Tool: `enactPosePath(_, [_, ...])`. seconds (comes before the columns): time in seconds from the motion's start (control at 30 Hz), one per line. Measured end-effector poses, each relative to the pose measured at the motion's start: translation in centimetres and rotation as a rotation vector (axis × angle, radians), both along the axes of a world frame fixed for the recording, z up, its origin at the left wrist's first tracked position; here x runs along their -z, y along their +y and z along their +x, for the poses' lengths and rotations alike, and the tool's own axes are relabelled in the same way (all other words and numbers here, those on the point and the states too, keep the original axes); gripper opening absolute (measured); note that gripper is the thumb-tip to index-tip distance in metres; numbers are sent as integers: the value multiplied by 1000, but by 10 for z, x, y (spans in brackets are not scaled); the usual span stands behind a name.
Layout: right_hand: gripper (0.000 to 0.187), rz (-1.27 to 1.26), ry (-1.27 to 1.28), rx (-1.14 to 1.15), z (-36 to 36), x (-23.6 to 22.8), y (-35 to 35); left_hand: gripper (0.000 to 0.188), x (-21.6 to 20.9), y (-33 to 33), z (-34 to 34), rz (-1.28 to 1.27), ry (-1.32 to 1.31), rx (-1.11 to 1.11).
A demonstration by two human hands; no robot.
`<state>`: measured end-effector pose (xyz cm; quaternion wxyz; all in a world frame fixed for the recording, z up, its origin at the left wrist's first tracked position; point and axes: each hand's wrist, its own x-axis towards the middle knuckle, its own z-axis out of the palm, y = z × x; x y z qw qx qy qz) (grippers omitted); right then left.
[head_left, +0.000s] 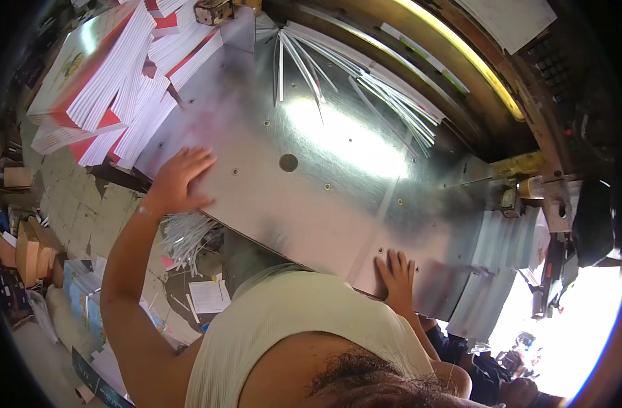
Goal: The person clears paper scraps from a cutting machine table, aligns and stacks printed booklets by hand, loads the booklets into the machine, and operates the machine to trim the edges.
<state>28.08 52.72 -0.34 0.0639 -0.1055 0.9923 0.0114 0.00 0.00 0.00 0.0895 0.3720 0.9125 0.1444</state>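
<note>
My left hand [180, 180] rests with its fingers stretched out at the left edge of a shiny metal table [263, 211] dotted with small holes. Nothing is in it. By the table's near edge my right hand [397, 277] lies flat, fingers apart and also holding nothing. Thin white paper strips [392, 102] are scattered at the far side, beneath a machine's beam. Stacks of red-and-white booklets [107, 75] stand at the far left, beyond my left hand. To the right of my right hand are piles of white sheets [505, 238].
A bundle of paper strips [187, 238] hangs below the table's left edge. On the floor lie a white sheet [209, 297] and blue-wrapped packs [83, 292]. A yellow bar [474, 68] spans the machine at the back. Part of another person [498, 377] shows at lower right.
</note>
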Motion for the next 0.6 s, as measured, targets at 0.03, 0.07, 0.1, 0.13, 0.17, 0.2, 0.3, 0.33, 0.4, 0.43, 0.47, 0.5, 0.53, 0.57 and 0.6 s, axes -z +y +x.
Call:
enactPosePath(0.03, [87,-260,26,18,-24,-13,-10,86,5,11,-17,23,70,-82])
enactPosePath(0.07, [84,-525,50,34,-49,-17,-20,84,8,24,-35,43,139,-165])
enactPosePath(0.1, [79,-577,93,11,-78,-27,-6,84,18,64,-51,73,137,-248])
enactPosePath(0.13, [74,-670,149,-5,-111,-22,-17,85,14,87,-71,64,148,-319])
enactPosePath(0.17, [71,-647,192,-29,-142,-33,-39,85,8,112,-84,-17,131,-405])
enactPosePath(0.2, [68,-630,241,-59,-176,-40,-66,84,1,131,-94,-102,121,-494])
enactPosePath(0.3, [61,-743,324,-163,-279,-41,-118,83,6,170,-108,-45,163,-739])
enactPosePath(0.33, [59,-805,374,-212,-314,-39,-133,83,11,171,-111,-41,168,-752])
enactPosePath(0.4, [53,-841,466,-210,-374,-33,-162,73,19,168,-118,-21,189,-757])
enactPosePath(0.43, [57,-806,504,-184,-406,-23,-172,73,22,167,-120,-21,198,-769])
enactPosePath(0.47, [66,-761,515,-156,-433,-16,-183,70,27,167,-119,-22,213,-762])
enactPosePath(0.5, [75,-721,522,-131,-456,-11,-193,66,30,166,-118,-27,226,-760])
enactPosePath(0.53, [75,-724,519,-142,-473,-8,-196,65,23,167,-117,-9,177,-756])
enactPosePath(0.57, [85,-499,542,-78,-488,-5,-194,65,22,169,-118,-9,177,-763])
enactPosePath(0.6, [96,-283,557,-19,-504,0,-197,65,22,167,-118,-21,174,-761])
